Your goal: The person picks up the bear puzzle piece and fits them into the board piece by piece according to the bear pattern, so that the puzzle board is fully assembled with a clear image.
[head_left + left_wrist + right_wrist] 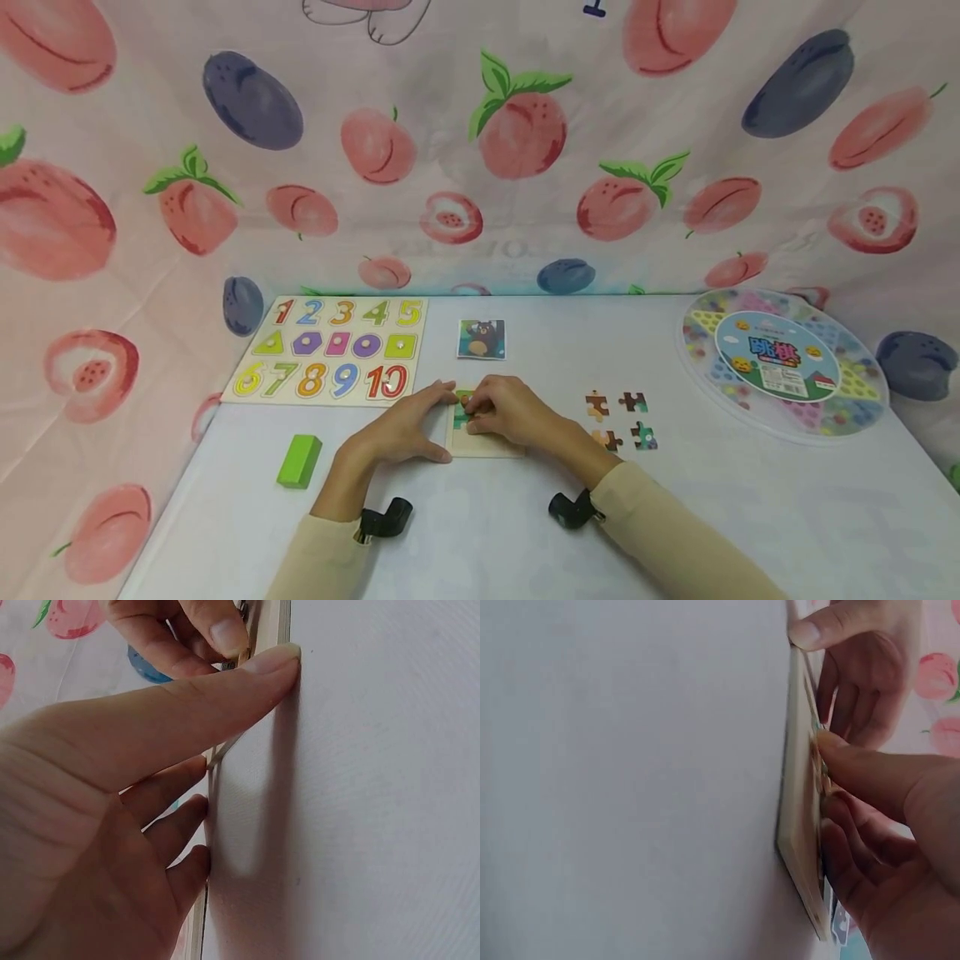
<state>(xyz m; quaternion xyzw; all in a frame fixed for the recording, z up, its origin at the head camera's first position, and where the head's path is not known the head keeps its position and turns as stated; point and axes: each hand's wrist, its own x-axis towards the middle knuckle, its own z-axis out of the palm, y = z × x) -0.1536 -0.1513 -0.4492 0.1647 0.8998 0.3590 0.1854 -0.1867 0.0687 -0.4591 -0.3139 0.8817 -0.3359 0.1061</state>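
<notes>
Your left hand (pixel 397 429) lies with fingers straight against the puzzle tray (pixel 480 446) at the table's middle; brace it firmly. Your right hand (pixel 510 410) pinches a puzzle piece (pixel 462 408) onto it: align edges, then press flat.

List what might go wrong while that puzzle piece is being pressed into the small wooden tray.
1. The puzzle tray lies loose on the smooth table; only the left hand steadies its edge, so it may slide under pressure.
2. The right hand covers the piece, hiding its alignment; it may jam crooked.
3. The four loose pieces lie beside the right forearm and could be swept away.
</notes>
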